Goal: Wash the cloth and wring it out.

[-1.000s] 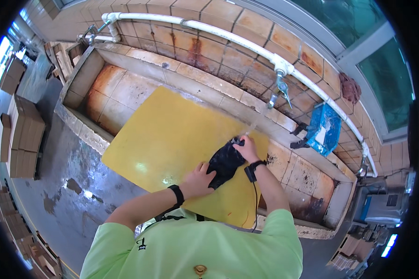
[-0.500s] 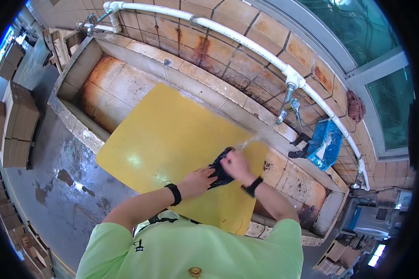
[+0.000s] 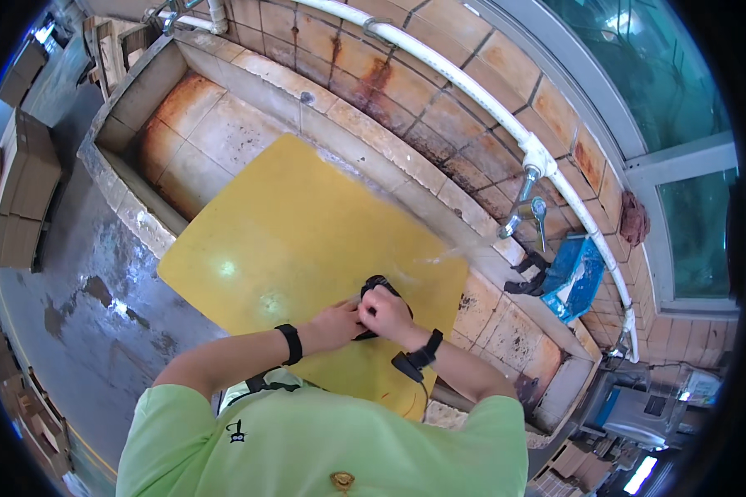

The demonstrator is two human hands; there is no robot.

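- One yellow rectangular sheet [image 3: 307, 224] lies across a long tiled trough [image 3: 224, 124].
- On the sheet's near part: a black cloth [image 3: 377, 282], mostly covered.
- Over it, left hand [image 3: 331, 325] bent, fingertips hidden; right hand [image 3: 385, 316] curled; how tightly either grips, I cannot tell.
- Right of the sheet: a blue plastic box [image 3: 584, 272], contents unclear.

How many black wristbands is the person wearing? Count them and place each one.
2: one black wristband sits just behind the left hand; another black wristband sits just behind the right hand. No others seem hidden.
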